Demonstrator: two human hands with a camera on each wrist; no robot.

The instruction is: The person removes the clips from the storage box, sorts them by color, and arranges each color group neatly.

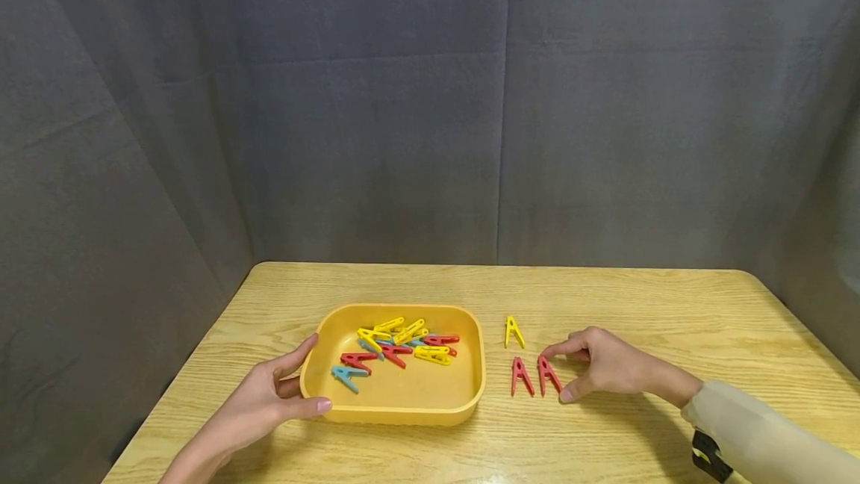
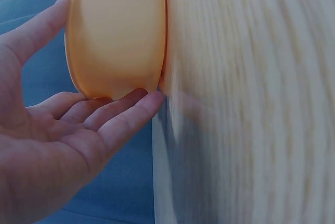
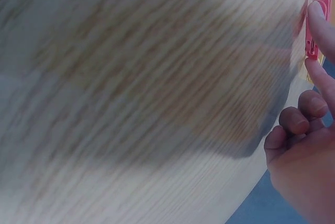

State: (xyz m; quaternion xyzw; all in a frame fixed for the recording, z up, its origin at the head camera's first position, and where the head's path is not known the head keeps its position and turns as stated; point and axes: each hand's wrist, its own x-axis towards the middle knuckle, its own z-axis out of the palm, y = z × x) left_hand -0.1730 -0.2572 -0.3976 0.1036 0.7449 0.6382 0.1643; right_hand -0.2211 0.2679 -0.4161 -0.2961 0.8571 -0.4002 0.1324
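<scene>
Nearest the camera lay the beige sleeve [image 1: 766, 424] of the right arm, with a black band [image 1: 711, 455] beneath it. Past its cuff, the red clothespin [image 1: 545, 367] being handled was by the tabletop, legs spread in an A; whether it touched the wood could not be told. The right hand [image 1: 608, 364], at its 3 o'clock, pinched it lengthwise between thumb and index finger, the other fingers curled in.

A second red clothespin [image 1: 517, 368] lay just beside it at 9 o'clock, and a yellow clothespin [image 1: 511, 327] near it toward 11. Such close spacing probably called for a light pinch, kept level, so that neither neighbour was nudged and the spring stayed unsqueezed.

Further toward 9 stood the yellow plastic tray [image 1: 437, 391], holding a loose heap of clothespins [image 1: 407, 332] and a blue clothespin [image 1: 343, 373] at its 8 o'clock. The left hand [image 1: 265, 398] gripped its left end, thumb and fingers spread wide; steady, even pressure there seemed best.

Under everything was the wood-grain table [image 1: 672, 305], with grey cloth [image 1: 369, 133] behind at 12.
</scene>
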